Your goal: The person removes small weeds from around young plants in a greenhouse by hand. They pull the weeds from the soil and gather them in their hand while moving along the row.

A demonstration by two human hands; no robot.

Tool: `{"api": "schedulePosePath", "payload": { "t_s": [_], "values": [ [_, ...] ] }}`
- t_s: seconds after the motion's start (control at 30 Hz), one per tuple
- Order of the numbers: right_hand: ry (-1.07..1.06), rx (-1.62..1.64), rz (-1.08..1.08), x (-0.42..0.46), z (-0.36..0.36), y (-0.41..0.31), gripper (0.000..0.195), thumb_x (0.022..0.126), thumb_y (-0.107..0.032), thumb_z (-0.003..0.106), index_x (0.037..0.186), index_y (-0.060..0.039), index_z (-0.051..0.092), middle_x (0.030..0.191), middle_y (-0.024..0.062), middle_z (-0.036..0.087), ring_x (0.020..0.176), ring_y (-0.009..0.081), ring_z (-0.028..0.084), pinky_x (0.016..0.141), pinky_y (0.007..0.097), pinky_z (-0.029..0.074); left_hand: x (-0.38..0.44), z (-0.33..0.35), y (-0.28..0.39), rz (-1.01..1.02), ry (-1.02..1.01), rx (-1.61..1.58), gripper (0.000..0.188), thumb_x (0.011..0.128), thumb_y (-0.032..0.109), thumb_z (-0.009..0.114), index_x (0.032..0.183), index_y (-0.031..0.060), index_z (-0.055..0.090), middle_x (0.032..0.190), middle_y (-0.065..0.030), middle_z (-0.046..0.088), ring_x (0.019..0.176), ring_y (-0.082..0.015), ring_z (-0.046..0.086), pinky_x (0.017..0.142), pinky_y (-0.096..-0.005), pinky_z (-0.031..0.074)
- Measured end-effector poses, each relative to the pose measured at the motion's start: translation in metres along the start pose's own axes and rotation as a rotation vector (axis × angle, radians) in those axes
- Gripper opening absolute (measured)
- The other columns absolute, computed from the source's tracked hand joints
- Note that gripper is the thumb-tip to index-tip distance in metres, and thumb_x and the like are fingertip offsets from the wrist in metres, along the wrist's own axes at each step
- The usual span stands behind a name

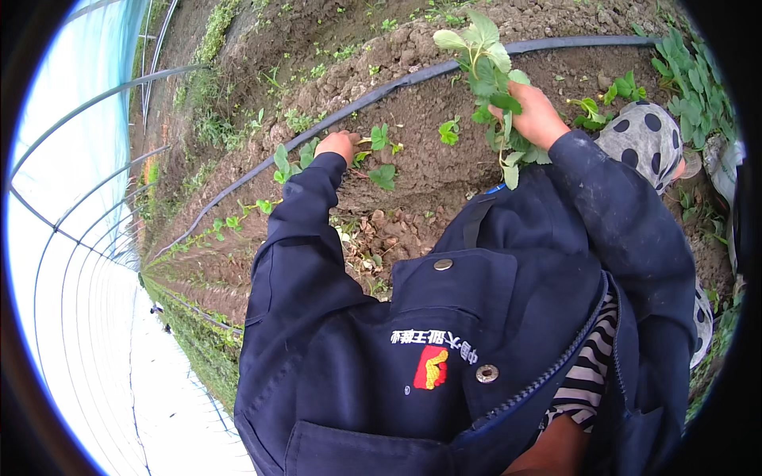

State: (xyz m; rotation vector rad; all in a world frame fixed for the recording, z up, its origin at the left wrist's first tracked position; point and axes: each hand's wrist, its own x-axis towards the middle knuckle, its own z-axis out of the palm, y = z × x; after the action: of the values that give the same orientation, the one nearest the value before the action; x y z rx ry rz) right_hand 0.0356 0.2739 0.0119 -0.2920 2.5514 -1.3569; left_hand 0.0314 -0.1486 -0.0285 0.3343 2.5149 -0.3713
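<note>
My right hand (531, 115) is closed around a bunch of leafy strawberry seedlings (483, 65), held above the soil bed. Some of their leaves stick up past my fingers and others hang below the hand. My left hand (338, 146) is low at the soil, with its fingertips at the pale stem of a small strawberry seedling (380, 137). Its fingers are partly hidden, so their grip on the stem is unclear. More leaves (288, 164) show just left of that hand. A single small seedling (449, 131) stands on the bed between my two hands.
A dark irrigation hose (381, 90) curves along the bed beyond my hands. Another person in a spotted head covering (644, 143) is close on my right, near a dense clump of plants (690, 83). Greenhouse hoops (107, 89) and plastic film rise at left. Dry leaves (381, 232) litter the furrow.
</note>
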Motion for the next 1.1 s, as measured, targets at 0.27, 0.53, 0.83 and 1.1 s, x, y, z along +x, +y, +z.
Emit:
{"api": "schedulePosePath", "payload": {
  "t_s": [0.27,0.53,0.83,1.1],
  "values": [
    [-0.024,0.285,0.057,0.0,0.001,0.007,0.031,0.079,-0.018,0.066,0.105,-0.002,0.058,0.09,0.0128,0.064,0.082,0.0248,0.061,0.075,0.0351,0.046,0.032,-0.058,-0.003,-0.329,0.406,-0.14,0.016,0.09,0.021,0.049,0.099,0.0133,0.06,0.085,-0.0092,0.066,0.081,-0.0269,0.064,0.069,-0.0387,0.051],
    [-0.138,0.799,0.182,-0.001,0.002,-0.015,0.043,0.075,-0.017,0.073,0.113,-0.004,0.057,0.107,0.0033,0.061,0.094,0.0115,0.055,0.083,0.0285,0.044,0.014,-0.096,0.207,0.365,0.374,-2.26,0.004,0.093,0.012,0.049,0.097,0.0096,0.049,0.1,-0.0057,0.057,0.09,-0.0167,0.058,0.081,-0.0335,0.049],
    [0.013,0.607,0.053,-0.003,0.008,0.0,0.036,0.078,-0.022,0.069,0.107,-0.0018,0.059,0.096,0.0033,0.061,0.086,0.0134,0.055,0.076,0.0299,0.045,-0.008,-0.112,0.245,0.42,0.216,-2.407,0.05,0.087,0.005,0.057,0.134,0.0084,0.04,0.129,-0.0067,0.046,0.117,-0.0172,0.045,0.097,-0.0314,0.038],
    [0.0,0.618,0.127,0.002,0.0,0.008,0.034,0.077,-0.023,0.07,0.1,-0.0003,0.06,0.088,0.0042,0.062,0.079,0.0121,0.054,0.073,0.0292,0.045,-0.034,0.019,0.012,-0.444,0.681,-0.774,0.019,0.085,0.024,0.061,0.091,0.0066,0.064,0.073,-0.0099,0.064,0.069,-0.0219,0.063,0.068,-0.033,0.049]
  ]
}}
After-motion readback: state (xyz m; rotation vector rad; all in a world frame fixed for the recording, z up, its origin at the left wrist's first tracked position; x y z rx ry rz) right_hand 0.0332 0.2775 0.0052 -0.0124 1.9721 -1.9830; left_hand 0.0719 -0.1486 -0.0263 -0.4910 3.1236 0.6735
